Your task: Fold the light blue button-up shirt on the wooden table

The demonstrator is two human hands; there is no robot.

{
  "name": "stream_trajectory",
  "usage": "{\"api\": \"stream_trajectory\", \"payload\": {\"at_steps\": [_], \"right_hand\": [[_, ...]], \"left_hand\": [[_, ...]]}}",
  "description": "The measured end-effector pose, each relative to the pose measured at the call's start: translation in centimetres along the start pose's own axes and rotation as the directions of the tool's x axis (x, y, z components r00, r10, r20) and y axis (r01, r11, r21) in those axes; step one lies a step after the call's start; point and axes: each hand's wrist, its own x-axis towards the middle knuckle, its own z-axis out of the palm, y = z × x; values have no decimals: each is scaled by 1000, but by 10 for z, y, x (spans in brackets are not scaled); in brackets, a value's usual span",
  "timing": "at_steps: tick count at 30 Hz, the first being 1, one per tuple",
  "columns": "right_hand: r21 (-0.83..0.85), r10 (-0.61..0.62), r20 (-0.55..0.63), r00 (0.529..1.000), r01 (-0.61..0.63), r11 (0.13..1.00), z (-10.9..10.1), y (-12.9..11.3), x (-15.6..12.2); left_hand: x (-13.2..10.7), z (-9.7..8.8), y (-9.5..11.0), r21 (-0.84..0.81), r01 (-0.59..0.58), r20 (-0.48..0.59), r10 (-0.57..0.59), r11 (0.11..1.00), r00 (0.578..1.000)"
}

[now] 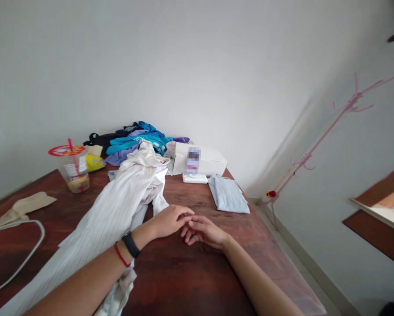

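My left hand (171,220) and my right hand (203,231) rest together on the dark wooden table (183,272), fingertips touching. Both have loosely curled fingers and I see nothing in either. A black band and a red string circle my left wrist. My left forearm lies over a white striped shirt (117,206) that stretches from the table's near left edge toward the back. A folded pale blue garment (229,195) lies just beyond my hands to the right.
A pile of blue, purple and black clothes (137,140) sits at the back by the wall. Beside it are a white box (200,160), a plastic cup with a red straw (72,169), a beige cloth (22,206) and a pink coat stand (318,140) at the right.
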Motion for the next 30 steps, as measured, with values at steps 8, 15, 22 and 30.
{"api": "stream_trajectory", "payload": {"at_steps": [8, 15, 22, 30], "right_hand": [[31, 12, 63, 998, -14, 999, -1, -4, -9], [42, -2, 121, 993, -3, 999, -6, -10, -14], [-145, -189, -67, 980, 177, 973, -14, -13, -16], [-832, -588, -186, 787, 192, 520, -37, -4, -2]], "left_hand": [[-2, -4, 8, -27, 7, 11, -7, 1000, 1000], [1, -4, 11, -12, 62, 12, -62, 998, 998], [1, -4, 10, 7, 74, 13, -74, 997, 997], [1, -2, 5, -39, 141, 21, -140, 989, 990]]}}
